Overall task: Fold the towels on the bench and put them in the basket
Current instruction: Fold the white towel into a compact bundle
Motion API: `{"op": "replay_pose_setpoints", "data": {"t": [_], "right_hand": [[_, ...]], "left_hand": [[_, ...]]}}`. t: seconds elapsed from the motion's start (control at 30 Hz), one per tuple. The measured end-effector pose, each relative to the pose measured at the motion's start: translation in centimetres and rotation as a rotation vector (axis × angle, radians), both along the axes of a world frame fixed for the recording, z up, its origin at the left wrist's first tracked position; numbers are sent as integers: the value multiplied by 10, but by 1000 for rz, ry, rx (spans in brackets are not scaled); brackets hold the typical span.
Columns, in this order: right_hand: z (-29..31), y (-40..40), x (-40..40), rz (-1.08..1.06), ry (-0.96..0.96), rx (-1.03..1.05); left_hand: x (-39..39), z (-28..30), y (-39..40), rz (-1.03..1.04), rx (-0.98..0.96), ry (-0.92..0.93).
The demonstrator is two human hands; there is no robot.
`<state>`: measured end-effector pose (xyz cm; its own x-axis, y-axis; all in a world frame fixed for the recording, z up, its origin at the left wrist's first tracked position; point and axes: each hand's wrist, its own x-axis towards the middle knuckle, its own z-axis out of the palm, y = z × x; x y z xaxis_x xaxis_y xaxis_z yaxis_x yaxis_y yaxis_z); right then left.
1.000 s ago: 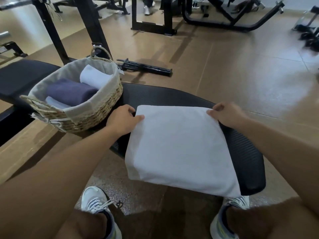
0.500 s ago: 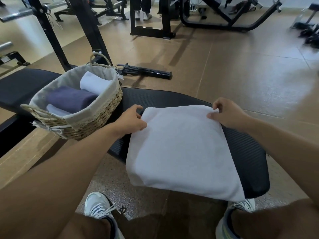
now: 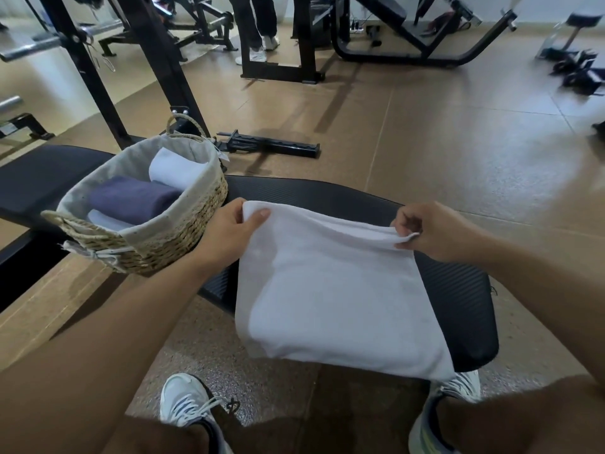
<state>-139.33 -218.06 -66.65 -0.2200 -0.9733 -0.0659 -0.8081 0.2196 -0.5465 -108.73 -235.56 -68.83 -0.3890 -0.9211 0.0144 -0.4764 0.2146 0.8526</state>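
A white towel (image 3: pixel 334 296), folded to a rough square, lies on the black bench pad (image 3: pixel 458 290) and hangs over its near edge. My left hand (image 3: pixel 229 231) pinches its far left corner. My right hand (image 3: pixel 429 231) pinches the far right corner. The far edge is raised off the pad between them. To the left on the bench stands a woven basket (image 3: pixel 170 237) with a cloth liner. It holds a folded dark purple towel (image 3: pixel 131 199) and rolled white towels (image 3: pixel 176 170).
A black rack post (image 3: pixel 163 70) rises just behind the basket. A black bar attachment (image 3: pixel 271 147) lies on the brown floor beyond the bench. Gym machines and a person's legs (image 3: pixel 258 24) are at the back. My shoes (image 3: pixel 186 404) are under the bench edge.
Both hands have closed on the towel's far corners and lifted that edge up off the pad; it lay flat a second ago. The camera has tilted up a little.
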Motion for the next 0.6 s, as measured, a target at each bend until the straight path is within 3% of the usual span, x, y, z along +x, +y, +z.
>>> {"op": "replay_pose_setpoints", "data": {"t": [0.33, 0.6], "right_hand": [[10, 16, 7, -59, -187, 21], [20, 22, 11, -95, -227, 90]], "left_hand": [[15, 15, 14, 25, -57, 92], [23, 17, 13, -33, -123, 13]]}}
